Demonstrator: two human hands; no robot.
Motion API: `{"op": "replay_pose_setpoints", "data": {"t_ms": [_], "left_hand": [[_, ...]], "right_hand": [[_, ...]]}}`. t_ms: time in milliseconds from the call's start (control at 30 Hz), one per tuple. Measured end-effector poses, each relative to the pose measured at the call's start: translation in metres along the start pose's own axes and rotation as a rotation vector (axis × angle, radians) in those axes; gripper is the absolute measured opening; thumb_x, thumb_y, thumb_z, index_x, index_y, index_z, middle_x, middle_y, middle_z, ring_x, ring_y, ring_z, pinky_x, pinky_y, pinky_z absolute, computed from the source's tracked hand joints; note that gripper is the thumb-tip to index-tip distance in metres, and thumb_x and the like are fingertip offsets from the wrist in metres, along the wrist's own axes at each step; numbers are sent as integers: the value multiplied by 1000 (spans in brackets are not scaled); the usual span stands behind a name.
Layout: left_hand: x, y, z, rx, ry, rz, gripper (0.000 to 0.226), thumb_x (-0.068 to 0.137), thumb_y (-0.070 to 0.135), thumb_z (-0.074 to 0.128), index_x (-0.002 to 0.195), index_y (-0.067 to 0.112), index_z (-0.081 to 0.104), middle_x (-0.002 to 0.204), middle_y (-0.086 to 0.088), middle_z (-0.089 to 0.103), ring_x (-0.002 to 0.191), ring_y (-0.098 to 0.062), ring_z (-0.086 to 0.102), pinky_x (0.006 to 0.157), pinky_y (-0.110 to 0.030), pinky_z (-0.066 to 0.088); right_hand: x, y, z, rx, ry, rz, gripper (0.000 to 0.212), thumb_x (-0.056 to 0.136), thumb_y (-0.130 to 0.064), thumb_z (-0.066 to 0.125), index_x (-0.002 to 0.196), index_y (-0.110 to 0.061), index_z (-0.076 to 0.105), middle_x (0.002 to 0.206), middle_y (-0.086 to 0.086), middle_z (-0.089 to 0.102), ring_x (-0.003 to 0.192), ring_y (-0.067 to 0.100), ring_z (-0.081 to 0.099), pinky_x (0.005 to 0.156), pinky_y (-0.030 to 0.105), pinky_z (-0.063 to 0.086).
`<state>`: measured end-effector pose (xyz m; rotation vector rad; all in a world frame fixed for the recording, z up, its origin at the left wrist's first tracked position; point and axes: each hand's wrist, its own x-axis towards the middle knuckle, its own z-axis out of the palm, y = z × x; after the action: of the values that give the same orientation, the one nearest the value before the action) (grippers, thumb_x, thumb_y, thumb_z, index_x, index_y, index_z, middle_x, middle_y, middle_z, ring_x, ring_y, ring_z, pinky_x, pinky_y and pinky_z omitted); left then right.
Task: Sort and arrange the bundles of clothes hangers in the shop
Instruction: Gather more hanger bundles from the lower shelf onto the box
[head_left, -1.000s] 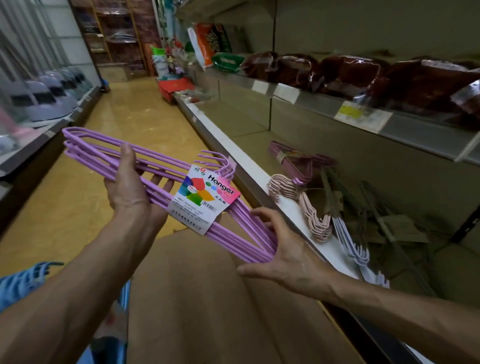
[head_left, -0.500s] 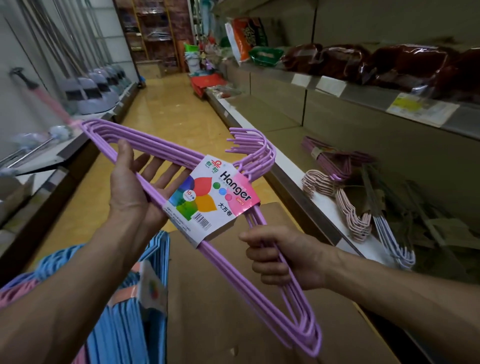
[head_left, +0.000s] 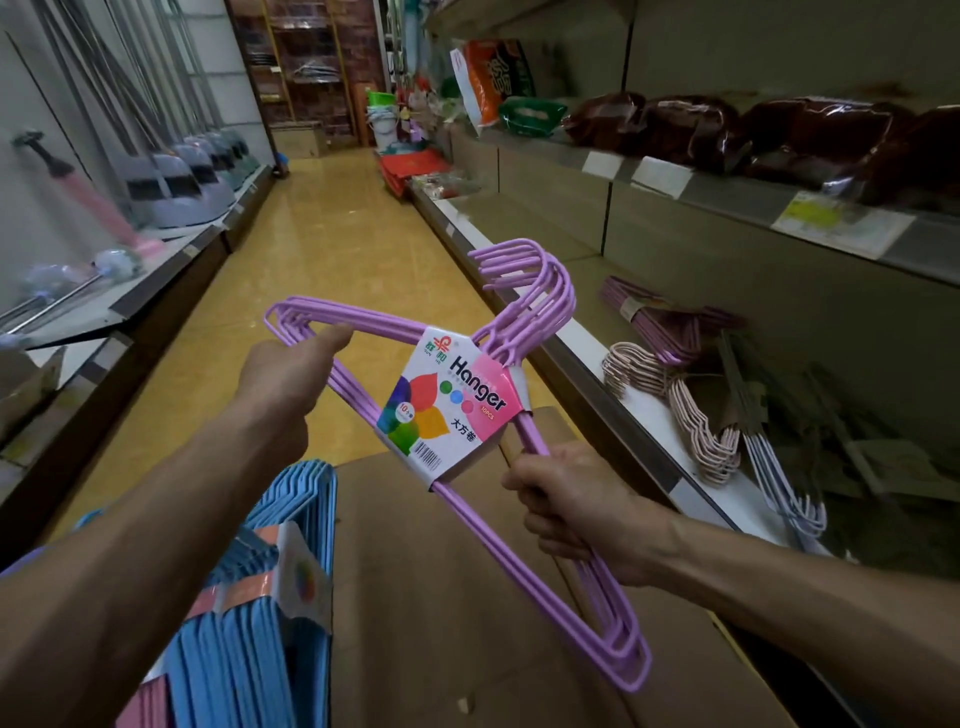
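Beside the shelf's (head_left: 644, 395) front edge we are gripping the light, stiff purple hanger bundle (head_left: 519, 415): right hand (head_left: 576, 512) clamped on its lower arm, left hand (head_left: 280, 376) steadying the far corner.

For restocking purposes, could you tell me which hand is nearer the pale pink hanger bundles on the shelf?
Right hand, gripping the purple bundle just left of the pale pink hanger bundles; left hand is farther left.

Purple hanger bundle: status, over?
Both hands shut on the purple hanger bundle, hooks up. Held above the cardboard box. Shelf to the right, nothing blocking.
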<state>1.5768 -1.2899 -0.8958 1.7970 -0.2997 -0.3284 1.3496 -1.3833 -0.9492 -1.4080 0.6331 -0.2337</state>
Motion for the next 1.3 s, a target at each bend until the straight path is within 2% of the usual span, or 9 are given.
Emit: {"op": "replay_pose_setpoints", "data": {"t_ms": [133,267,333,400,633,967,1067,1167,1300], "left_hand": [[-14,5,8,254,10,324,64,90,50,63,142,16,46,140,-8,51,121,-22,52,104,-42,45],[-36,19,24,251,-259,498,43,90,54,60,120,23,66,111,11,68,104,-1,62,91,-24,50],[-45,22,32,260,-397,500,35,89,55,61,111,29,68,99,18,68,90,11,62,78,-13,49],[-47,19,40,335,-448,511,33,87,58,62,101,30,68,93,12,70,86,1,65,76,-21,53],[-31,3,39,322,-379,440,31,80,40,78,104,22,70,92,4,74,85,-13,71,77,-30,58],[-4,-29,-1,51,-494,250,19,87,15,71,106,17,72,106,0,76,102,-15,71,89,-25,55],[1,-34,-11,303,-505,296,20,84,32,73,101,22,74,98,2,76,95,-10,70,83,-20,55],[7,-44,-23,582,-490,311,40,75,59,71,94,24,77,91,1,77,92,-17,71,88,-42,57],[9,-55,-41,953,-484,371,60,75,77,55,97,24,76,91,-3,76,83,-20,70,76,-42,58]], "right_hand": [[4,4,4,-99,80,21,24,94,-13,56,72,-15,45,47,-4,38,38,13,33,40,24,30],[11,9,13,-182,126,40,16,90,-23,64,85,-9,58,51,-2,45,42,13,38,44,27,33],[9,10,21,-216,115,14,33,86,-34,69,94,-2,63,53,-2,48,42,11,40,41,26,34],[7,12,28,-259,95,-32,34,86,-39,69,93,-7,66,55,-4,54,39,5,44,40,19,36],[11,18,47,-241,-70,-88,30,88,-38,71,99,-11,62,63,-2,58,43,4,52,48,18,46],[30,27,54,370,-623,368,32,91,1,61,121,-9,55,91,9,66,86,18,64,85,32,55],[39,38,64,261,-595,363,38,89,5,62,123,-9,55,94,8,67,91,21,64,92,37,53],[45,52,76,118,-563,339,34,89,5,63,119,-10,55,91,3,64,88,17,64,86,34,57],[52,75,90,-14,-491,301,25,88,6,64,104,-12,57,90,2,59,83,13,61,74,24,59]]}}
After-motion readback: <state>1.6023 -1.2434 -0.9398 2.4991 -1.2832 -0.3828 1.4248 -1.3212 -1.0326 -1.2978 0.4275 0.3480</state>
